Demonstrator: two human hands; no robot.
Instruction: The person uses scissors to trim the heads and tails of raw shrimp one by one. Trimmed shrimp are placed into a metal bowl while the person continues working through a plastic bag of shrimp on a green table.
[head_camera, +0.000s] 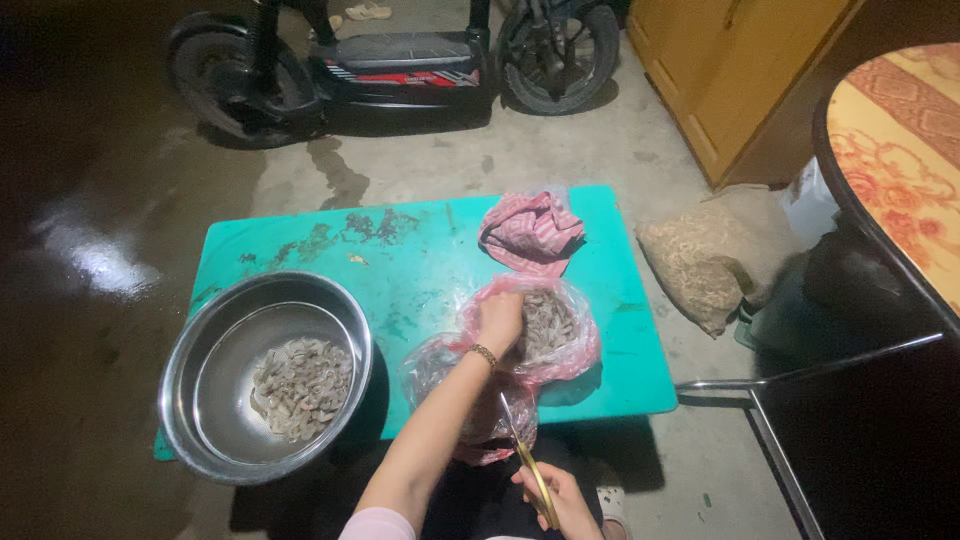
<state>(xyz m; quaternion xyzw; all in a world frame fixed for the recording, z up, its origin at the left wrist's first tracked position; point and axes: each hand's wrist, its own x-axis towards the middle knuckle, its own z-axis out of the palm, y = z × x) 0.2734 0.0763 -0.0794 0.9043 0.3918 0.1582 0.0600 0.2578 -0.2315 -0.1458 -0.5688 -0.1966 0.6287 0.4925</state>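
My left hand (500, 320) reached into the pink bag of shrimp (545, 330) just beyond it, fingers curled on one, I judged. My right hand (560, 500), near my lap, gripped the scissors (525, 455), blades pointing toward my left forearm; a careless lift could have nicked it.

- Low teal table (420, 260) on concrete floor (620, 160), top wet & smeared w/ dark bits near far edge.
- Steel bowl (200, 370) on near-left corner, overhanging edge; pale peeled shrimp (300, 385) inside.
- Pink plastic bag (575, 345) of shrimp, centre-right.
- 2nd pink bag (440, 365) just beside it, at near edge.
- Red-striped bag (530, 232), crumpled, at far edge.
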